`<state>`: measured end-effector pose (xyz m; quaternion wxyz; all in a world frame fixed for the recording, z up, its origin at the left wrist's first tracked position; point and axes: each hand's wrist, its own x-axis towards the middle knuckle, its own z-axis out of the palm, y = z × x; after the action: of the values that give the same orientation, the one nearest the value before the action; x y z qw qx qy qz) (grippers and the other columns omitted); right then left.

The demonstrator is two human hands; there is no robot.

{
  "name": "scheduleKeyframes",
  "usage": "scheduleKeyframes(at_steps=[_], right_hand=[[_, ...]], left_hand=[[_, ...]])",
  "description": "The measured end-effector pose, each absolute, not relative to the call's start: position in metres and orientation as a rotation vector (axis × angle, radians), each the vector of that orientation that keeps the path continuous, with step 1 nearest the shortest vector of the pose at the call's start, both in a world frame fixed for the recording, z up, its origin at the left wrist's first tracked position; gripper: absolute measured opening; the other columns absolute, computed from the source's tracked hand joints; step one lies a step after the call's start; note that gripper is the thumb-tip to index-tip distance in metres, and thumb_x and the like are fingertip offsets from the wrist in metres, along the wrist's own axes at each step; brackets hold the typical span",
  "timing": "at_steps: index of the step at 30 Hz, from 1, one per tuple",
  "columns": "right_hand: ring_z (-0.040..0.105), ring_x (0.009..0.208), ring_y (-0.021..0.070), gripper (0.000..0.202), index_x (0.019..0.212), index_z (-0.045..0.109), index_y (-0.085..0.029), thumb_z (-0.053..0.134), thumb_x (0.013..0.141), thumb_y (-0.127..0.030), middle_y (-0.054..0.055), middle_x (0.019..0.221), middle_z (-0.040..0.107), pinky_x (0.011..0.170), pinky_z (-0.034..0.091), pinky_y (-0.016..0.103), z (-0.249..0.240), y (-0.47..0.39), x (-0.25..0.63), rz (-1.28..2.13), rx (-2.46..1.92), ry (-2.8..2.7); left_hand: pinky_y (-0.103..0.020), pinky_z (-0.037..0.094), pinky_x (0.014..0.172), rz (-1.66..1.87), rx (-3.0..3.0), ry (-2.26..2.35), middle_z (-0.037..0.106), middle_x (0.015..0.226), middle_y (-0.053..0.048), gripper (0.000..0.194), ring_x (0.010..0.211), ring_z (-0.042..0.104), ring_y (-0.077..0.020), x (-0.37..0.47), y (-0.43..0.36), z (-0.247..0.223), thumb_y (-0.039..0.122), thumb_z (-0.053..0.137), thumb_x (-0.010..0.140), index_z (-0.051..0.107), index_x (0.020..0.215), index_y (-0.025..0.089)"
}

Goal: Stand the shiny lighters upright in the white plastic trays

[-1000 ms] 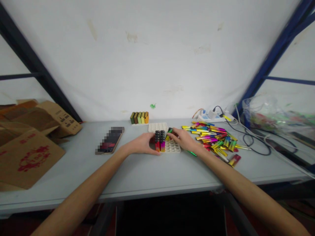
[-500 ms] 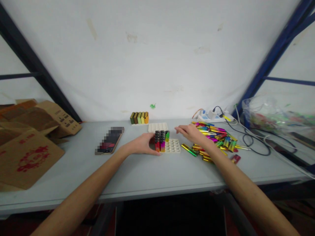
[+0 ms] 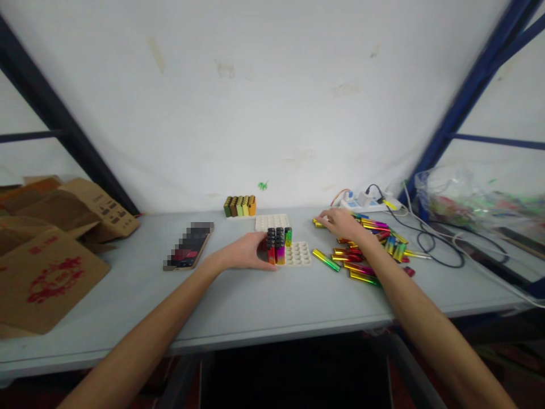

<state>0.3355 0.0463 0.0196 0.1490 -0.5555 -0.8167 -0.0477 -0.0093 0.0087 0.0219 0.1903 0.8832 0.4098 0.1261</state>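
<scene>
- Left hand [image 3: 242,251]: fingers wide, curved around the upright lighters [image 3: 280,253] in the white tray [image 3: 303,257].
- Right hand [image 3: 342,222]: fingers narrow, down at a gold lighter [image 3: 317,223]; I can't tell if gripped.
- I see loose lighters [image 3: 360,268] on the table [image 3: 255,307], right of the tray.

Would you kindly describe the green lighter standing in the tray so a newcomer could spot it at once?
On the grey table, find the white tray beside the left hand. Two rows of red and purple lighters stand in it. Just right of their far end is the green-and-yellow lighter, the only green one visible there.
</scene>
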Motion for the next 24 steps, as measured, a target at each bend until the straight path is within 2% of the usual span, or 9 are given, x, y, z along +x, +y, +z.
scheduleKeyframes(at_steps=[2, 4, 9, 14, 17, 21, 24], right_hand=[[0.067, 0.097, 0.025, 0.033, 0.118, 0.074, -0.013, 0.06, 0.1, -0.037, 0.015, 0.102, 0.073, 0.087, 0.045, 0.03, 0.014, 0.05, 0.342, -0.16, -1.542, -2.415], [0.065, 0.104, 0.0271, 0.033, 0.122, 0.073, -0.012, 0.066, 0.095, -0.032, 0.017, 0.108, 0.071, 0.093, 0.045, 0.033, 0.009, 0.052, 0.345, -0.179, -1.547, -2.442], [0.064, 0.104, 0.027, 0.019, 0.105, 0.075, -0.014, 0.063, 0.096, -0.026, 0.015, 0.107, 0.07, 0.094, 0.046, 0.035, 0.005, 0.053, 0.339, -0.168, -1.508, -2.481], [0.065, 0.101, 0.0271, 0.018, 0.101, 0.072, -0.014, 0.06, 0.098, -0.027, 0.017, 0.111, 0.07, 0.091, 0.046, 0.036, 0.007, 0.048, 0.328, -0.173, -1.547, -2.518], [0.066, 0.099, 0.0272, 0.02, 0.109, 0.067, -0.015, 0.054, 0.102, -0.03, 0.016, 0.108, 0.073, 0.089, 0.047, 0.037, 0.011, 0.041, 0.321, -0.124, -1.501, -2.401], [0.068, 0.076, 0.0201, 0.034, 0.127, 0.056, -0.017, 0.039, 0.108, -0.04, 0.007, 0.086, 0.076, 0.075, 0.049, 0.029, 0.022, 0.027, 0.308, 0.167, -1.295, -2.137], [0.069, 0.08, 0.0199, 0.041, 0.124, 0.062, -0.018, 0.036, 0.108, -0.045, 0.007, 0.091, 0.076, 0.076, 0.049, 0.028, 0.027, 0.019, 0.3, 0.211, -1.201, -2.1]], left_hand=[[-0.038, 0.052, 0.08, 0.362, 2.491, 1.141, 0.07, 0.107, -0.012, 0.075, 0.093, 0.066, -0.0311, -0.01, 0.009, 0.021, 0.073, 0.08, 0.062, 0.063, 0.106, 0.016], [-0.038, 0.052, 0.08, 0.371, 2.488, 1.142, 0.07, 0.106, -0.012, 0.073, 0.092, 0.066, -0.0307, -0.01, 0.008, 0.021, 0.072, 0.08, 0.061, 0.063, 0.105, 0.016], [-0.036, 0.052, 0.075, 0.362, 2.461, 1.166, 0.071, 0.102, -0.009, 0.07, 0.087, 0.067, -0.0295, -0.008, 0.005, 0.026, 0.07, 0.081, 0.06, 0.064, 0.103, 0.017], [-0.037, 0.052, 0.078, 0.346, 2.454, 1.149, 0.071, 0.105, -0.01, 0.07, 0.091, 0.068, -0.0303, -0.007, 0.003, 0.029, 0.069, 0.081, 0.062, 0.064, 0.105, 0.017], [-0.038, 0.053, 0.081, 0.354, 2.459, 1.138, 0.071, 0.108, -0.011, 0.072, 0.094, 0.068, -0.0313, -0.008, 0.005, 0.027, 0.069, 0.081, 0.062, 0.064, 0.107, 0.016], [-0.039, 0.053, 0.081, 0.355, 2.479, 1.126, 0.071, 0.108, -0.012, 0.073, 0.094, 0.068, -0.032, -0.009, 0.006, 0.024, 0.07, 0.081, 0.063, 0.064, 0.108, 0.015], [-0.039, 0.052, 0.081, 0.361, 2.486, 1.124, 0.071, 0.108, -0.012, 0.073, 0.093, 0.067, -0.0317, -0.01, 0.007, 0.024, 0.07, 0.081, 0.063, 0.063, 0.108, 0.015]])
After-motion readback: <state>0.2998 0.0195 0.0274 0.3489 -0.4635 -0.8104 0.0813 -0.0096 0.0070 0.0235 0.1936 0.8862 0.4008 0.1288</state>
